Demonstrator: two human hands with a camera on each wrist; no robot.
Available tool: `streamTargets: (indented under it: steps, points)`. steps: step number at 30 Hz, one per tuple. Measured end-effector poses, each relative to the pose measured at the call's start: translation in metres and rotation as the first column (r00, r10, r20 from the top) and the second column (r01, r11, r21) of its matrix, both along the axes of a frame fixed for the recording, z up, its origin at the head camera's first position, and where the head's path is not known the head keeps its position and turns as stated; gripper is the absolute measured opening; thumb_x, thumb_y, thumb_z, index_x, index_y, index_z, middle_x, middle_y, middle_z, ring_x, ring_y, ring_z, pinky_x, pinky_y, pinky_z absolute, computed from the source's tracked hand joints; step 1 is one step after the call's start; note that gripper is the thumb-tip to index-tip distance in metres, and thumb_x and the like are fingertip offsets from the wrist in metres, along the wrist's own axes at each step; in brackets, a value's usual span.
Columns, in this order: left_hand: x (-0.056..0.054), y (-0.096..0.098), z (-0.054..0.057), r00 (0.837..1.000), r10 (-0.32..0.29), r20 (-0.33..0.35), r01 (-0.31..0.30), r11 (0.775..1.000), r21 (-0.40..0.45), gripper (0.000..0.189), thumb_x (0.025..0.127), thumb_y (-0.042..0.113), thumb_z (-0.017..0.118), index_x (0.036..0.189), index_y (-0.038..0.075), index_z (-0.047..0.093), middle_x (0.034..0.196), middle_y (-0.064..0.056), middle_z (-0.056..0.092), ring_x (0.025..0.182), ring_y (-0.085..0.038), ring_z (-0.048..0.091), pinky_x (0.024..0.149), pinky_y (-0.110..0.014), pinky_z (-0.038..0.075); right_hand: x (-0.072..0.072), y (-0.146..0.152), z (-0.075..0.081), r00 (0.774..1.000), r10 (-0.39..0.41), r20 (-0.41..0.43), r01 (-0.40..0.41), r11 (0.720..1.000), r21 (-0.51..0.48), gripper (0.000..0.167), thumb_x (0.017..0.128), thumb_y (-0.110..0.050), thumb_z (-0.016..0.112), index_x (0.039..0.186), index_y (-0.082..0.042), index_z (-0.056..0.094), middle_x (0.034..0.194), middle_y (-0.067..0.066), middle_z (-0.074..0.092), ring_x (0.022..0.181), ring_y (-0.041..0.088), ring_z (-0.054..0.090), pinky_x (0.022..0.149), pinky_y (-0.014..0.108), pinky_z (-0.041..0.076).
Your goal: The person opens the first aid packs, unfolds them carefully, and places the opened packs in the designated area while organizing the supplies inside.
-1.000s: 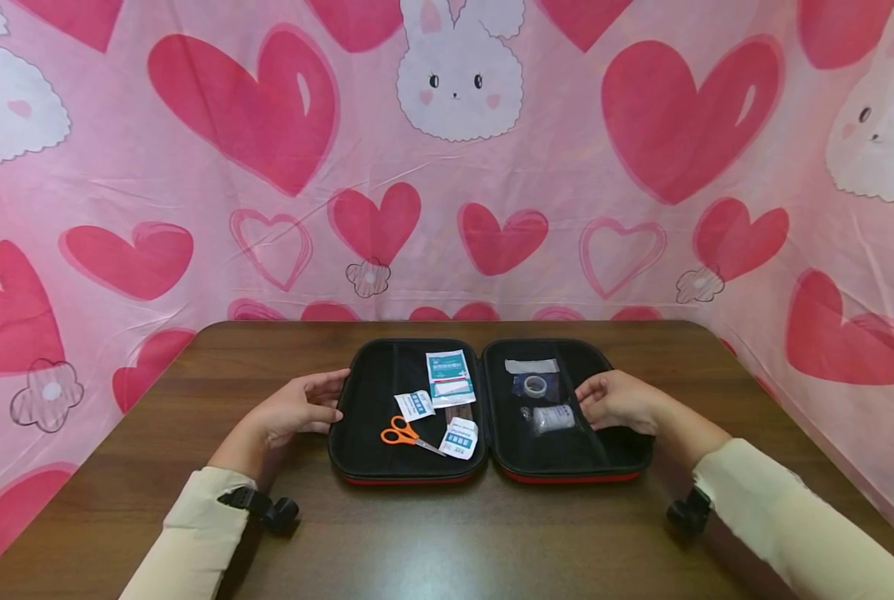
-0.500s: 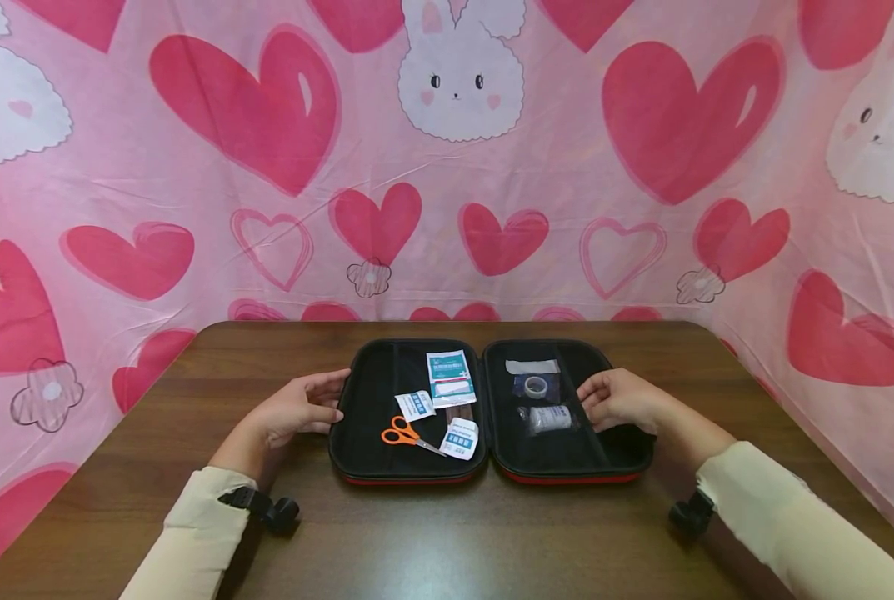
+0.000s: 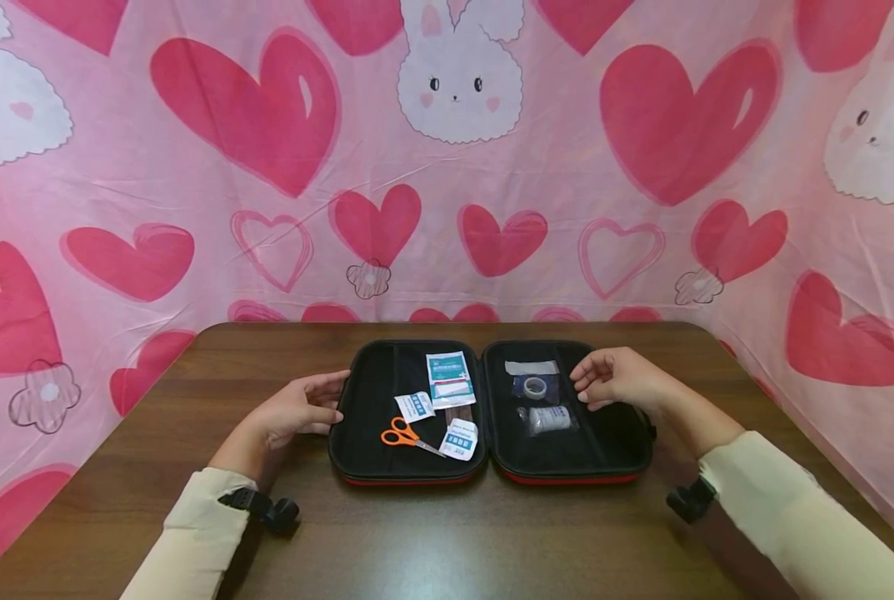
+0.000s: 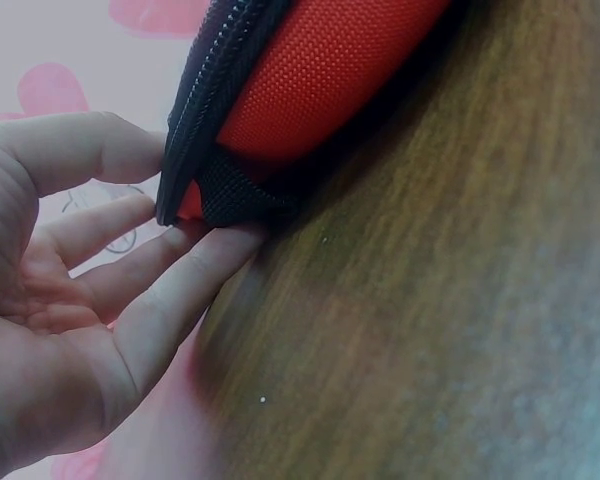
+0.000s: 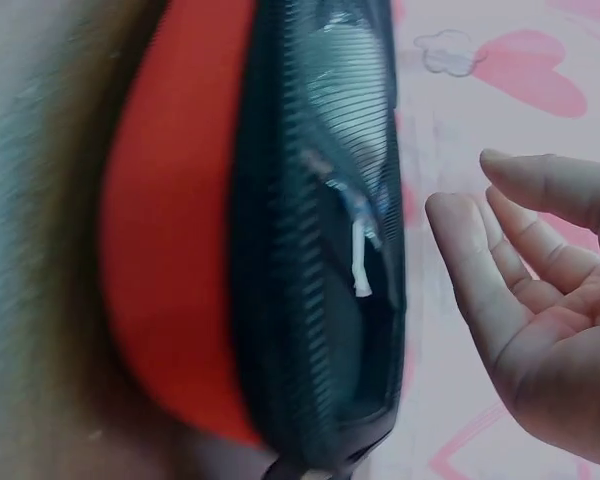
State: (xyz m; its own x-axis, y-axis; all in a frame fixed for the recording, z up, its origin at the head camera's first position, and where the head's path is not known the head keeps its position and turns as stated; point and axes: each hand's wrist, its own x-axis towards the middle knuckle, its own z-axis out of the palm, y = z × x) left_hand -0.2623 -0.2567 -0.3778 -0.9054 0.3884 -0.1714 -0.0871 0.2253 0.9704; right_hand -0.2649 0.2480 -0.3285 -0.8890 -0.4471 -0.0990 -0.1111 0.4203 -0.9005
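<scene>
A first-aid case (image 3: 364, 358), black inside and red outside, lies unfolded on the table. My left hand (image 3: 297, 408) holds its left edge; in the left wrist view the thumb meets the zippered rim and the fingers (image 4: 200, 265) are at the black strap. Orange-handled scissors (image 3: 400, 432), two small white-and-blue packets (image 3: 459, 439) and a larger teal packet (image 3: 450, 377) lie in the left half. In the right half are a roll of tape (image 3: 534, 387), a wrapped bandage roll (image 3: 550, 419) and a white strip (image 3: 531, 367). Above that half hovers my right hand (image 3: 619, 383), loosely curled, holding nothing.
The brown wooden table (image 3: 432, 542) reaches back to a pink cloth backdrop (image 3: 447, 175) with hearts and rabbits. Both wrists carry black cameras (image 3: 280, 515) below the cream sleeves (image 3: 199, 525).
My right hand has risen out of the case's right half and moved slightly away from me. The left hand and the contents have stayed where they were.
</scene>
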Motion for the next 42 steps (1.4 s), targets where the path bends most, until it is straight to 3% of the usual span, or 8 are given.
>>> streamTargets:
  steps: [5,12,25,36,42]
  points:
    - [0.000,-0.001,-0.003,1.000,-0.007,-0.003,0.007,1.000,0.012,0.077,0.085,-0.006,0.067,0.151,-0.002,0.028,0.144,-0.033,0.038,0.106,-0.024,0.059,0.080,-0.038,0.057,0.000,-0.008,0.008,0.997,0.041,-0.066,-0.039,0.999,0.028,0.036,0.085,0.003,0.071,0.114,0.017,0.056,0.104,0.028,0.063,0.087,0.031,0.067,0.076,0.038,0.058]
    - [-0.001,-0.001,-0.004,1.000,-0.009,0.000,0.009,1.000,0.018,0.077,0.085,-0.007,0.065,0.151,-0.002,0.027,0.144,-0.033,0.037,0.103,-0.023,0.059,0.080,-0.037,0.057,-0.003,-0.021,0.015,0.988,0.092,-0.123,-0.087,0.995,0.048,0.034,0.085,-0.003,0.073,0.113,0.009,0.060,0.111,0.029,0.063,0.089,0.027,0.066,0.080,0.034,0.057]
    - [-0.001,-0.001,-0.004,1.000,-0.003,0.014,0.003,1.000,0.021,0.076,0.086,-0.007,0.064,0.151,-0.001,0.027,0.146,-0.033,0.034,0.104,-0.024,0.058,0.081,-0.037,0.057,-0.016,-0.043,0.026,0.970,0.151,-0.192,-0.128,0.984,0.126,0.024,0.084,-0.005,0.075,0.107,-0.003,0.067,0.099,0.009,0.069,0.089,0.027,0.065,0.078,0.035,0.057]
    - [-0.002,-0.001,-0.003,1.000,-0.013,0.010,0.013,0.999,0.030,0.076,0.086,-0.007,0.064,0.152,-0.003,0.025,0.147,-0.034,0.033,0.104,-0.023,0.059,0.081,-0.038,0.057,-0.028,-0.070,0.024,0.937,0.251,-0.242,-0.227,0.966,0.121,0.024,0.084,-0.010,0.077,0.106,-0.004,0.069,0.101,0.010,0.069,0.090,0.025,0.064,0.076,0.035,0.057]
    - [-0.002,-0.001,-0.003,1.000,-0.006,0.012,0.006,1.000,0.027,0.076,0.086,-0.007,0.064,0.151,-0.003,0.026,0.146,-0.034,0.034,0.103,-0.023,0.059,0.081,-0.038,0.057,-0.035,-0.087,0.021,0.924,0.309,-0.224,-0.282,0.948,0.145,0.026,0.084,-0.009,0.076,0.108,0.000,0.069,0.105,0.019,0.067,0.089,0.025,0.064,0.076,0.036,0.057]
